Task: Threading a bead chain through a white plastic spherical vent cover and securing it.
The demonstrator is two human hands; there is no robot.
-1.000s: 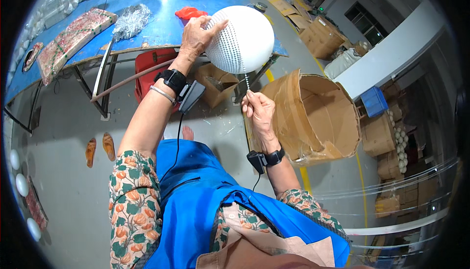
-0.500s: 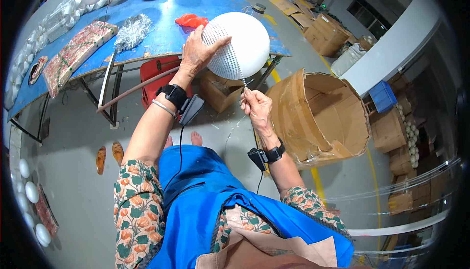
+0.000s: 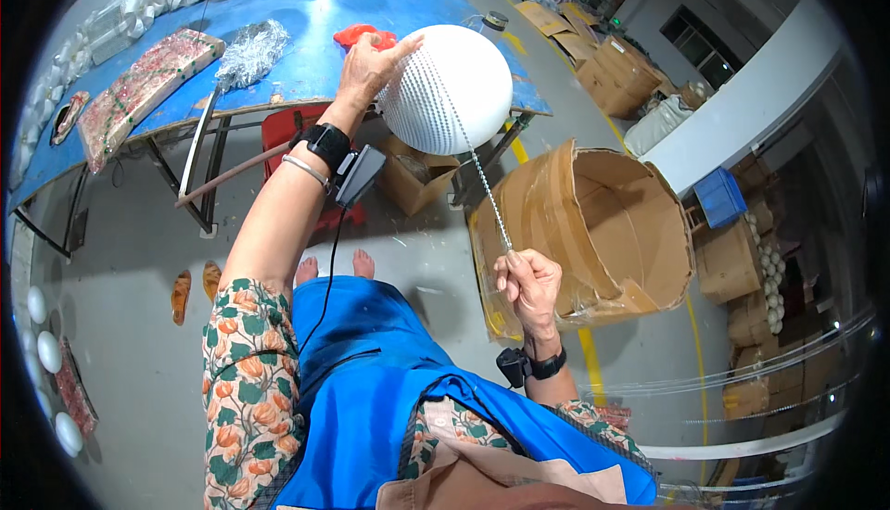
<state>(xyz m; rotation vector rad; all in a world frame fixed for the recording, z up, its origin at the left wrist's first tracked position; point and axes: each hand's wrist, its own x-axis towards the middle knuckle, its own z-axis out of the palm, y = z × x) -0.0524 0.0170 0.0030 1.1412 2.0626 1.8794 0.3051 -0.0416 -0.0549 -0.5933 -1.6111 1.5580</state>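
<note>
Drawn lower and further from the white ball (image 3: 456, 83), her right hand (image 3: 528, 280) pinches the bead string (image 3: 482, 172) taut while the left hand (image 3: 371, 60), fingers spread, steadies it above the table edge; tension should stay even for tidy rows.

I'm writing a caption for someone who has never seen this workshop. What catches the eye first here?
The white ball at top centre, half covered in rows of small beads, steadied by the left hand. A bead string runs taut from it down to the right hand, which pinches its end. Behind lie a blue table and, at right, an open cardboard drum.
</note>
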